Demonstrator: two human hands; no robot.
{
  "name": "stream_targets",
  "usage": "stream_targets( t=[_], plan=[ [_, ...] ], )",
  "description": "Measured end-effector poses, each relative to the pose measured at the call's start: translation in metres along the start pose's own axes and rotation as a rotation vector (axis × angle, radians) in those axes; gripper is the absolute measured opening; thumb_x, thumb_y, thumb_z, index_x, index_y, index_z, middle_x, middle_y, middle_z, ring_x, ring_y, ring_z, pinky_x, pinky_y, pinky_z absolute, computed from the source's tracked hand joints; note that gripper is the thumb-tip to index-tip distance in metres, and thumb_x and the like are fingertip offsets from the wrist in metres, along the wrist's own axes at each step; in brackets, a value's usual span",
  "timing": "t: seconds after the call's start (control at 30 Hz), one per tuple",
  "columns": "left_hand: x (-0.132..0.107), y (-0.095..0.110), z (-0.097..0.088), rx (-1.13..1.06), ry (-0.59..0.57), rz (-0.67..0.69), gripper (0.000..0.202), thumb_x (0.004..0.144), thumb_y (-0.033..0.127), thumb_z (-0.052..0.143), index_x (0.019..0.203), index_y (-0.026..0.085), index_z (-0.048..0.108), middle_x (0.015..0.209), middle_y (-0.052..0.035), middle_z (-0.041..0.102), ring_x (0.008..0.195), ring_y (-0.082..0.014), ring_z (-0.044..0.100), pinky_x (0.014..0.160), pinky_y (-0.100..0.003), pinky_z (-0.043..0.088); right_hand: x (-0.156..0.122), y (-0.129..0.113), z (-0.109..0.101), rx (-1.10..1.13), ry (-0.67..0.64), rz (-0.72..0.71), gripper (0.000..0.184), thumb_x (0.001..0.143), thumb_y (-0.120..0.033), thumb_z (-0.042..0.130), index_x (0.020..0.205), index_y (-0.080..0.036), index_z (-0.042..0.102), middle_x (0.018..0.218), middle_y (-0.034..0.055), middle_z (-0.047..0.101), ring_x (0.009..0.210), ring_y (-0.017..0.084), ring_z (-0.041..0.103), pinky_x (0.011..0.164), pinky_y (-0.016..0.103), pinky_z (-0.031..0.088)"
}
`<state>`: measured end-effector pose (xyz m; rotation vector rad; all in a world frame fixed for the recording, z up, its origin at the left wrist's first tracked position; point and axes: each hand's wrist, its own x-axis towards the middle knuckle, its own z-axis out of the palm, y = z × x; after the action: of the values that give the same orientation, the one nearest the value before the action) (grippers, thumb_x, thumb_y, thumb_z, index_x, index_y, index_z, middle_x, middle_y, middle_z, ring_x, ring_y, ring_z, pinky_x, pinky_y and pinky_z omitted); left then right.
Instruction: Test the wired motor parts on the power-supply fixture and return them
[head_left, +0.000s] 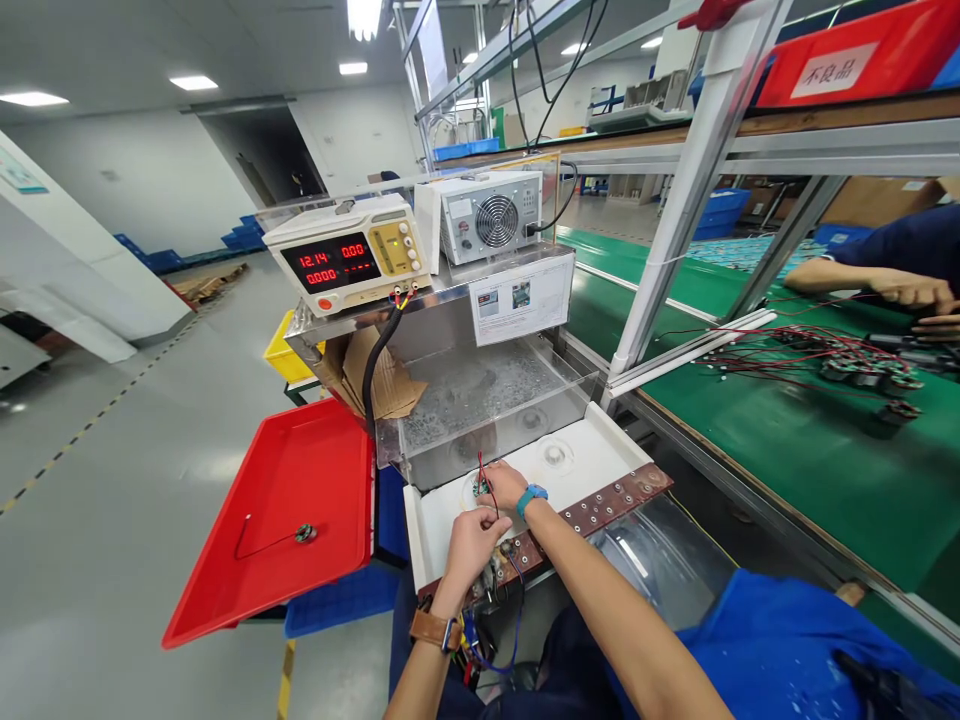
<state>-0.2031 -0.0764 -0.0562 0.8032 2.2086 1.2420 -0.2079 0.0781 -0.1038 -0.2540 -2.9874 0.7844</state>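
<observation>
My right hand [505,487], with a teal watch at the wrist, is closed on a small round part with a green circuit board [480,486] over the white fixture tray [517,462]. Thin red and black wires [491,487] rise from the part and bend down towards my left hand [474,543]. That hand wears a brown-strapped watch, and its thumb and finger pinch the wire near the tray's front edge. Just below lies a brown terminal strip [592,512] with rows of metal studs. The fingertips partly hide the part and the wire ends.
A red tray [300,470] on the left holds one similar wired part [305,533]. Behind the fixture stand a power supply [349,255] with red digits and a grey fan-cooled unit [495,215]. Right, a co-worker's hands [919,295] are near several wired parts [862,360] on a green belt [787,440].
</observation>
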Motion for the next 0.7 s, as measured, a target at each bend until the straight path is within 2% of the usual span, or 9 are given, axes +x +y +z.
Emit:
stream_targets(
  t=[0.33, 0.7],
  plan=[
    [0.0023, -0.0099, 0.0045, 0.034, -0.012, -0.025, 0.033, 0.072, 0.047, 0.062, 0.056, 0.018, 0.060, 0.052, 0.0031, 0.053, 0.055, -0.0129, 0.043, 0.055, -0.025, 0.029, 0.0000, -0.0001, -0.0039, 0.021, -0.023, -0.027, 0.033, 0.074, -0.038, 0.075, 0.101, -0.018, 0.070, 0.098, 0.0074, 0.066, 0.095, 0.023, 0.055, 0.084, 0.030, 0.039],
    [0.0000, -0.0060, 0.0048, 0.045, 0.018, -0.044, 0.026, 0.071, 0.038, 0.062, 0.055, 0.018, 0.058, 0.051, 0.0048, 0.049, 0.054, -0.0125, 0.042, 0.056, -0.026, 0.028, -0.0023, -0.0026, -0.0036, -0.002, -0.021, -0.023, 0.031, 0.075, -0.036, 0.073, 0.100, -0.018, 0.069, 0.099, 0.0084, 0.066, 0.096, 0.024, 0.055, 0.085, 0.031, 0.039]
  ],
)
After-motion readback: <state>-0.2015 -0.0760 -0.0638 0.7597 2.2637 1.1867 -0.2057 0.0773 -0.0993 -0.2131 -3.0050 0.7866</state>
